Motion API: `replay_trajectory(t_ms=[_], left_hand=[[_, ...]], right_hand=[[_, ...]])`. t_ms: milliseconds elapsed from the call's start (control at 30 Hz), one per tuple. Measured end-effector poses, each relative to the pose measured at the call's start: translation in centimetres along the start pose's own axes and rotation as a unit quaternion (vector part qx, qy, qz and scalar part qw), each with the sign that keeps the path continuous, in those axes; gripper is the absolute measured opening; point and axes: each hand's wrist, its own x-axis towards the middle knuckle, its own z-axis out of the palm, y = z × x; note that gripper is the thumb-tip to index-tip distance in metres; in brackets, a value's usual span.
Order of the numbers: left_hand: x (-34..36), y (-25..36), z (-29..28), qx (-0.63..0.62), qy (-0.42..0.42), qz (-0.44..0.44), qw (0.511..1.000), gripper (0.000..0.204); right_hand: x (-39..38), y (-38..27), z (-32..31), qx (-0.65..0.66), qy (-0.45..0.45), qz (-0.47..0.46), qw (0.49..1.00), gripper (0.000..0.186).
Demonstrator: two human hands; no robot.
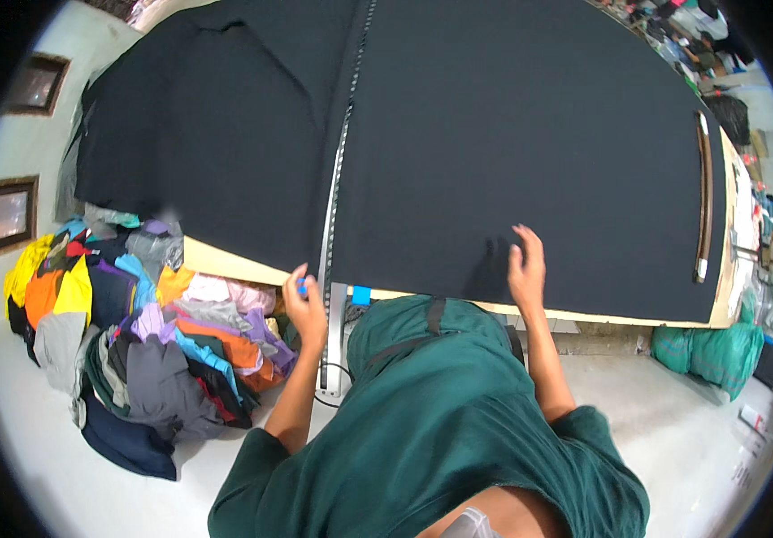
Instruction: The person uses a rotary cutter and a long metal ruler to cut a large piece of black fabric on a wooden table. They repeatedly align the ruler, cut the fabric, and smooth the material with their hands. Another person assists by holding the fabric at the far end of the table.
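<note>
A person in a dark green shirt [440,403] stands at six o'clock, facing a broad black cloth [530,161] that covers most of a pale tabletop [234,262] from ten o'clock through twelve to three. The left hand [308,305], at eight o'clock, is curled beside the cloth's near edge with a small blue item [301,287] at its fingers; whether that is gripped or worn cannot be told. The right hand [527,269], at three o'clock, is raised above the near edge, thumb parted from the fingers, holding nothing visible. Between the hands, a slotted pale strip [340,166] runs from seven o'clock to twelve, black cloth on both sides and creases in it at eleven. Multicolored clothes [167,359] lie heaped at eight o'clock, a green sack [714,354] between three and four. A brown rod [704,197] with pale ends rests along the cloth's far right, between two and three. Farther off, two framed windows [3,215] line the wall at nine and ten.
</note>
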Motion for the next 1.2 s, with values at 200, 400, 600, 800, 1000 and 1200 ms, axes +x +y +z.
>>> replay_trajectory(t_ms=[200, 400, 600, 800, 1000, 1200], left_hand=[[-11.9, -11.6, -6.0, 0.003, -0.110, -0.287, 0.952, 0.052], [-11.8, -9.8, -6.6, 0.009, -0.096, -0.257, 0.962, 0.057], [-12.0, -6.1, -9.2, 0.019, -0.067, -0.237, 0.969, 0.058], [-11.7, -3.4, -9.3, 0.034, -0.001, -0.195, 0.980, 0.059], [-12.1, -6.3, -6.1, 0.115, -0.036, -0.160, 0.980, 0.051], [-11.7, -8.6, -4.2, 0.071, -0.059, -0.191, 0.977, 0.042]], right_hand=[[2.8, -7.6, 14.6, -0.114, -0.170, -0.240, 0.949, 0.071], [-0.1, -12.3, 22.8, -0.134, -0.182, -0.290, 0.930, 0.085], [-0.5, -16.1, 23.6, -0.212, -0.328, -0.323, 0.862, 0.082], [0.2, -14.5, 24.8, -0.125, -0.271, -0.394, 0.870, 0.069], [-1.3, -9.0, 18.1, -0.100, -0.208, -0.325, 0.917, 0.057], [2.1, -9.0, 14.9, -0.089, -0.109, -0.248, 0.958, 0.053]])
